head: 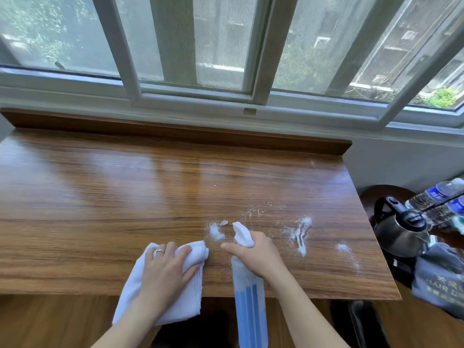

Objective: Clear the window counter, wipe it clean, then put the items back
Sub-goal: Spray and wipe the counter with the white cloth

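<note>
Head view, worktop: wooden surface below the window, cleared of items; patches of white powder lie scattered near its right front.
Head view, left hand: fingers spread and flat, pressing a white cloth onto the front edge of the worktop; part of the cloth hangs over that edge.
Head view, right hand: fingers curled round the neck of a spray bottle, nozzle aimed at the powder just ahead.
Handling, cloth: soft and limp, judged light; best held bunched under a flat palm so that it does not fold over while wiping.
Handling, spray bottle: rigid plastic holding blue liquid, likely moderate in weight; best gripped at the neck, one finger on the trigger.
Head view, off the worktop: kettle, water bottles and a grey bag wait at the right.
Stage: judged the wiping step, with return of items not yet begun.
</note>
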Demonstrator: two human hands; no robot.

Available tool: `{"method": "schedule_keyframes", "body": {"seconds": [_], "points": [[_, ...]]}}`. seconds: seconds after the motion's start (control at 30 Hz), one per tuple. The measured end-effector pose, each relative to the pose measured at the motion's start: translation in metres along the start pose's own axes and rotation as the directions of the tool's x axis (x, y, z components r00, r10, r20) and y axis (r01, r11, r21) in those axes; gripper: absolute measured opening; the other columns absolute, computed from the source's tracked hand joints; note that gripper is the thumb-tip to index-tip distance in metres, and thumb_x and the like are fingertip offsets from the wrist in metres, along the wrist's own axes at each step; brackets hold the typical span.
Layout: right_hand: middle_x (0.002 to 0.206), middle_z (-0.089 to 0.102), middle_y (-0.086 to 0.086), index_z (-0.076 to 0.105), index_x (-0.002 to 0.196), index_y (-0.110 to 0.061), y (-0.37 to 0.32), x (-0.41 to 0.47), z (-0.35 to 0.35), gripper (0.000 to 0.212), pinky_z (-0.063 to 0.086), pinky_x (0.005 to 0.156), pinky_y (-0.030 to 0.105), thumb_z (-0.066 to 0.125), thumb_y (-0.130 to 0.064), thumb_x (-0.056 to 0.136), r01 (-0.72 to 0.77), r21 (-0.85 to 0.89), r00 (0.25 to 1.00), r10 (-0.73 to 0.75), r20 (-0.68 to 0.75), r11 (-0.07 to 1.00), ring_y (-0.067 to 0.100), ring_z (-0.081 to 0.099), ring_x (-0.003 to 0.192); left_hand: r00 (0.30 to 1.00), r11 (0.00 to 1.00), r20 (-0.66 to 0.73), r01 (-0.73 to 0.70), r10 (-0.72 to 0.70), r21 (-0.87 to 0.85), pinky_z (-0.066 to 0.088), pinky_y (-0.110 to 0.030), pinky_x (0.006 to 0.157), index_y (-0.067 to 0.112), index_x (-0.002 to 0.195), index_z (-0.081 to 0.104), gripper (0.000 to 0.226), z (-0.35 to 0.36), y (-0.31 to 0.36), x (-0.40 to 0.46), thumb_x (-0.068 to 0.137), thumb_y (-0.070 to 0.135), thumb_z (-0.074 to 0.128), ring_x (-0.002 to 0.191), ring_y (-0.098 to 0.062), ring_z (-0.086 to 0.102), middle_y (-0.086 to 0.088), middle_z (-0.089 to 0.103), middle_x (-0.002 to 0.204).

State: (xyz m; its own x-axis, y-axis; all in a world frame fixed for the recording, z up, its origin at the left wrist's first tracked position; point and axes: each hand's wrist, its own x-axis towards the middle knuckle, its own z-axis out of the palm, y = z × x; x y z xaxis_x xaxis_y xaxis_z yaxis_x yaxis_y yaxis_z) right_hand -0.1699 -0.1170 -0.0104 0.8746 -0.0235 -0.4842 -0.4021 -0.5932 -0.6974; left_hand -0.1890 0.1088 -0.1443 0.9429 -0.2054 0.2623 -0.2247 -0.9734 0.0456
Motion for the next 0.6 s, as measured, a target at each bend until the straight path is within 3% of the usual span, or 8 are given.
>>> {"method": "schedule_keyframes", "body": {"seconds": [0.13,0.47,0.6], "points": [[0.069,0.052,-0.005,0.051,0.075,-0.020,0.006,-0.003,0.005,0.040,0.035,0.061,0.029,0.075,-0.053,0.079,-0.021,0.003,0.999,0.021,0.034,1.000,0.012,0.046,0.063,1.000,1.000,0.005,0.003,-0.003,-0.012,0.036,-0.044,0.073,0.024,0.094,0.068,0.048,0.001,-0.003,0.001,0.079,0.063,0.043,0.072,-0.032,0.060,-0.004,0.054,0.079],[0.057,0.041,-0.009,0.038,0.062,-0.023,0.003,-0.008,0.013,0.049,0.029,0.055,0.026,0.074,-0.050,0.079,-0.045,-0.027,0.999,0.045,0.023,0.999,0.009,0.037,0.052,0.987,0.988,0.054,0.151,-0.148,-0.043,0.040,-0.045,0.073,0.023,0.098,0.070,0.055,0.006,-0.016,0.042,0.081,0.065,0.038,0.076,-0.032,0.061,-0.005,0.058,0.082],[0.054,0.039,-0.009,0.036,0.060,-0.023,0.004,-0.012,0.016,0.050,0.028,0.053,0.024,0.075,-0.049,0.080,-0.087,-0.007,0.996,0.087,-0.003,0.996,0.007,0.035,0.048,0.989,0.989,0.058,0.140,-0.137,-0.044,0.041,-0.045,0.067,0.021,0.096,0.070,0.055,0.009,-0.024,0.063,0.081,0.064,0.037,0.074,-0.033,0.061,-0.008,0.060,0.081]]}}
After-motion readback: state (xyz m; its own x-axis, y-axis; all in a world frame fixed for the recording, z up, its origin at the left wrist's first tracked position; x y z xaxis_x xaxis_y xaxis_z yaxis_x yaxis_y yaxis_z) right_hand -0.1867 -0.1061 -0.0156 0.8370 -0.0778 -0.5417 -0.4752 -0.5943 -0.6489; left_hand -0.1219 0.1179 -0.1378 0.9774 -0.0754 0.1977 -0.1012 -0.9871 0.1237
